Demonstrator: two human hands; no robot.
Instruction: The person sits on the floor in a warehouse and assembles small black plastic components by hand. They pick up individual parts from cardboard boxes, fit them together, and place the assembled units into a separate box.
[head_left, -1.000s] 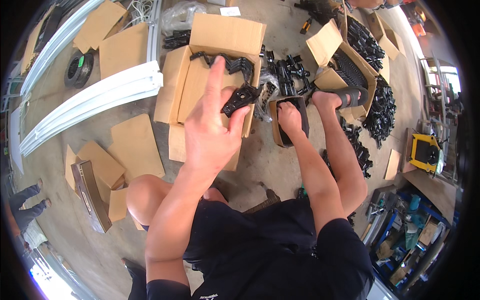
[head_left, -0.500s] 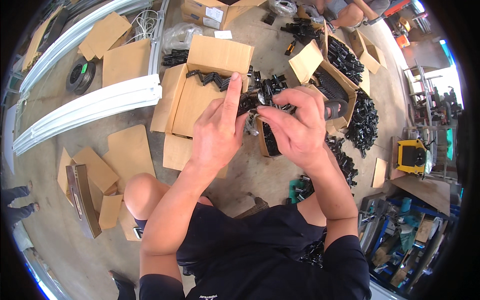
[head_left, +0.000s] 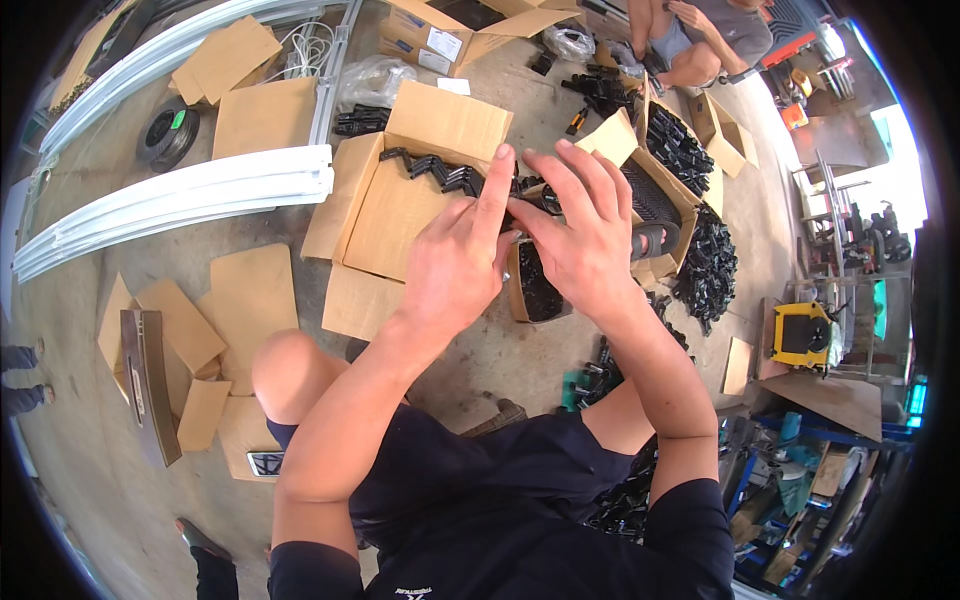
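My left hand [head_left: 455,255] is closed on a small black plastic part [head_left: 518,186], its index finger stretched up along it. Little of the part shows between my hands. Against its other side is my right hand [head_left: 585,235], thumb tip beside my left fingers and the other fingers curved over the far side. Just beyond my left hand stands an open cardboard box [head_left: 390,215], with a zigzag row of black parts [head_left: 435,172] along its far inner wall. Partly under my right hand is a smaller box [head_left: 540,290] of black parts.
Heaps of black parts [head_left: 707,270] lie on the floor to the right, beside an open carton [head_left: 685,215]. White curved rails [head_left: 180,205] stretch across the left. Flattened cardboard [head_left: 255,300] lies at the lower left. Another person [head_left: 700,45] sits at the far right.
My right fingers have lifted and straightened from a pinch at the part, and its black body is now mostly hidden. My hands have shifted slightly right in the picture.
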